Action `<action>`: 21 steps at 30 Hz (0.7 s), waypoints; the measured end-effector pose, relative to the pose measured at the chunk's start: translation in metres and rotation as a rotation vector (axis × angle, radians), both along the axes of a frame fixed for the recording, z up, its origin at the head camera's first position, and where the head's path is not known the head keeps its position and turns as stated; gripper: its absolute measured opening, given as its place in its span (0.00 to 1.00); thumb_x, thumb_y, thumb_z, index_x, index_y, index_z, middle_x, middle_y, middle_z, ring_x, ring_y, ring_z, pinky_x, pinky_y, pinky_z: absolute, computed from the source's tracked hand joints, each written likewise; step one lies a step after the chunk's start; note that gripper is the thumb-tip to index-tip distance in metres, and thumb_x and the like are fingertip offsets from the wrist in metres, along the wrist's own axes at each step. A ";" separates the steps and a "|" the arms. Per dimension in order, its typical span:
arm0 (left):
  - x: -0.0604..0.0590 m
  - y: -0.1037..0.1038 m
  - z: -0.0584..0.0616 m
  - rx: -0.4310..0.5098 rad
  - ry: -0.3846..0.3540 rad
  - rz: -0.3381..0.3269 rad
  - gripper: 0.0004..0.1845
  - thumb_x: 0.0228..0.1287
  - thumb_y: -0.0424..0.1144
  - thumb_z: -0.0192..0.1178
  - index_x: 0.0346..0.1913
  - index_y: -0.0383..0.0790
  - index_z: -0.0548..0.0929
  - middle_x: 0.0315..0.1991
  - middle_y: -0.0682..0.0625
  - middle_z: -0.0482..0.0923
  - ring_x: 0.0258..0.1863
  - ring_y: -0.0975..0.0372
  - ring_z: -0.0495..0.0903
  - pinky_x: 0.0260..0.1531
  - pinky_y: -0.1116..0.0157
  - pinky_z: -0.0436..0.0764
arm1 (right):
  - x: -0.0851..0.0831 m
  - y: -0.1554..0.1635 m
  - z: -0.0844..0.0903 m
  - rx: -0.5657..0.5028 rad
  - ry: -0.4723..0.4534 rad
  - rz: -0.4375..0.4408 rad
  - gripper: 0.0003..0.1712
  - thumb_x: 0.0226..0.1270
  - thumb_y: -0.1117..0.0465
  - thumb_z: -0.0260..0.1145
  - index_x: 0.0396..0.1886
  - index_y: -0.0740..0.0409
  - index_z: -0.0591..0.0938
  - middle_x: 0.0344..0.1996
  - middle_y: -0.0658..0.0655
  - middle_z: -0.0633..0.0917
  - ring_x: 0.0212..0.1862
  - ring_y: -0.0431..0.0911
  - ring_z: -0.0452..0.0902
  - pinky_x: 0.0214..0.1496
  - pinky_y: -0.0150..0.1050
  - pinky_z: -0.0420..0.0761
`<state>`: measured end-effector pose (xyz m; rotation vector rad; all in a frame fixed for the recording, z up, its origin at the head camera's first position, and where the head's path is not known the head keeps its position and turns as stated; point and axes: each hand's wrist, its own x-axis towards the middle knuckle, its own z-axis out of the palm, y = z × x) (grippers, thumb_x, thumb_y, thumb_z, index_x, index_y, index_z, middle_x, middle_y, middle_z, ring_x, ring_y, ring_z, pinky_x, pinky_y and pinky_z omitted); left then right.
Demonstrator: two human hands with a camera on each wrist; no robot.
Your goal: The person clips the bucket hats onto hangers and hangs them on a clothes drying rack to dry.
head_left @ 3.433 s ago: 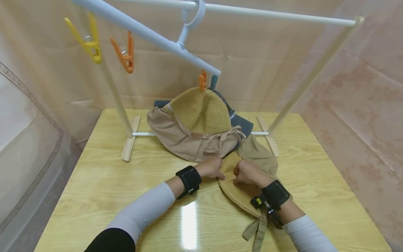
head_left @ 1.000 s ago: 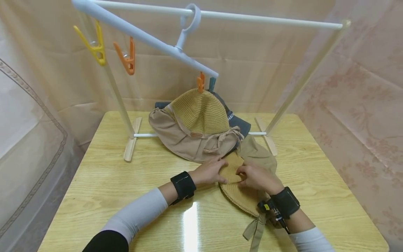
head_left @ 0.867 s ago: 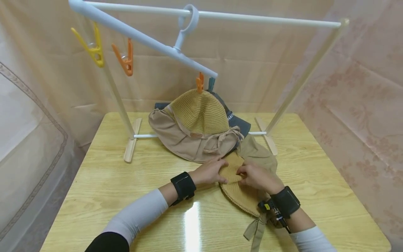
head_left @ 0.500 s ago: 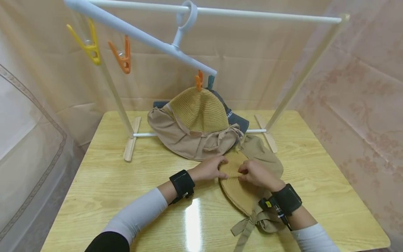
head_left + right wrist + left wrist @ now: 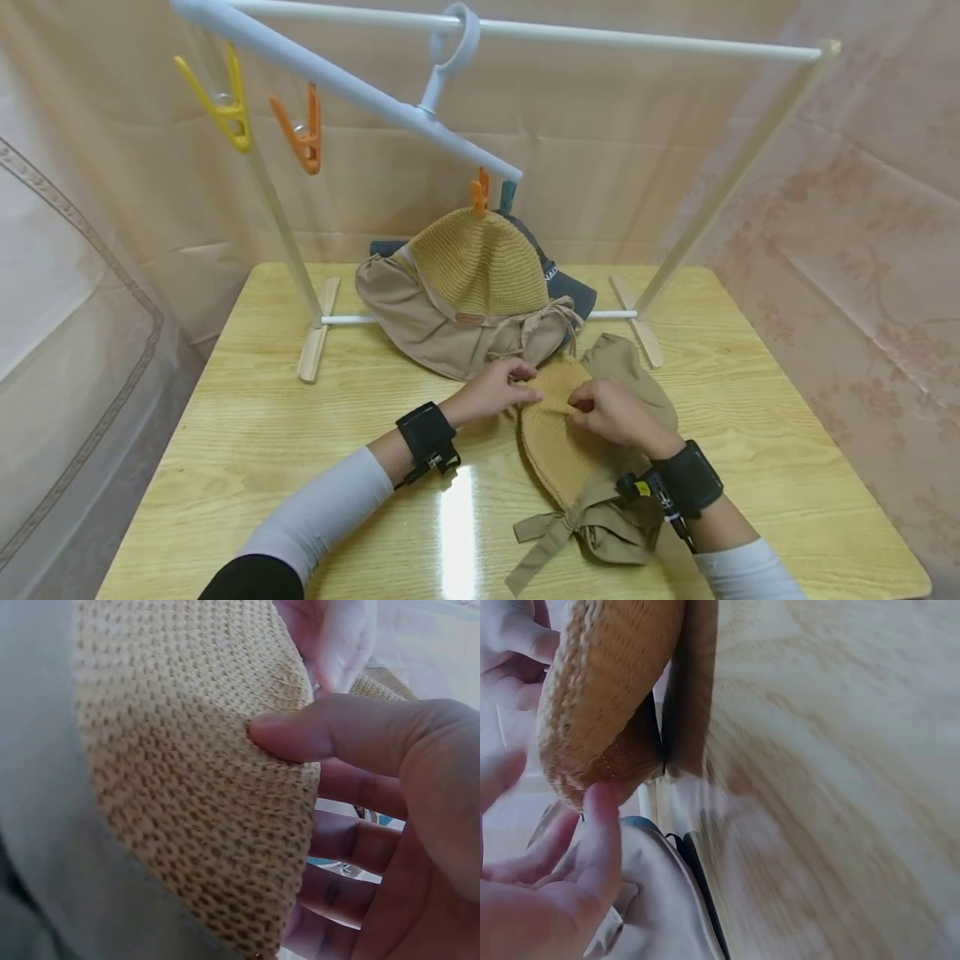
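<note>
A sun hat (image 5: 558,454) with a woven straw crown, olive cloth brim and ribbon bow (image 5: 566,525) lies folded on the table. My right hand (image 5: 615,414) pinches its woven crown (image 5: 187,750); the right wrist view shows the thumb on top and the fingers beneath. My left hand (image 5: 495,392) is at the crown's left edge with fingers apart. In the left wrist view a fingertip (image 5: 602,799) touches the woven edge (image 5: 615,667). Behind, a similar hat (image 5: 480,267) with a beige brim hangs from an orange clip (image 5: 480,196), resting partly on the table.
A tilted pale blue hanger (image 5: 337,79) hooks over the white rail (image 5: 637,35) of a rack. At its left hang a yellow clip (image 5: 225,104) and an orange clip (image 5: 303,137). A teal clip (image 5: 507,196) holds a dark hat (image 5: 573,292) behind the beige one.
The folded hat has turned, its bow swinging left across the table. My left hand has shifted slightly away from me along the hat's edge. The right hand keeps its pinch on the crown.
</note>
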<state>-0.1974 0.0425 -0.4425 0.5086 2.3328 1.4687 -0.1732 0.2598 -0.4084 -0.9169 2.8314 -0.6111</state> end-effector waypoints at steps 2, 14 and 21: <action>-0.001 -0.001 0.002 0.059 -0.027 0.045 0.17 0.65 0.39 0.52 0.54 0.34 0.74 0.44 0.42 0.79 0.39 0.57 0.80 0.39 0.64 0.79 | 0.000 0.000 0.000 -0.023 0.018 -0.010 0.04 0.48 0.64 0.66 0.26 0.54 0.84 0.19 0.45 0.78 0.23 0.34 0.66 0.26 0.27 0.67; -0.003 -0.003 -0.001 -0.032 -0.064 -0.027 0.27 0.53 0.23 0.53 0.60 0.31 0.69 0.44 0.41 0.81 0.39 0.60 0.80 0.37 0.72 0.77 | -0.001 0.000 -0.003 -0.031 0.029 -0.058 0.05 0.51 0.61 0.67 0.30 0.54 0.84 0.22 0.47 0.81 0.26 0.35 0.70 0.27 0.27 0.69; -0.003 -0.007 -0.002 0.021 -0.133 -0.074 0.29 0.51 0.28 0.59 0.59 0.31 0.69 0.45 0.40 0.81 0.44 0.56 0.81 0.45 0.70 0.78 | -0.001 -0.001 -0.004 -0.036 -0.004 -0.087 0.07 0.50 0.59 0.68 0.31 0.54 0.84 0.25 0.48 0.83 0.28 0.36 0.73 0.30 0.28 0.72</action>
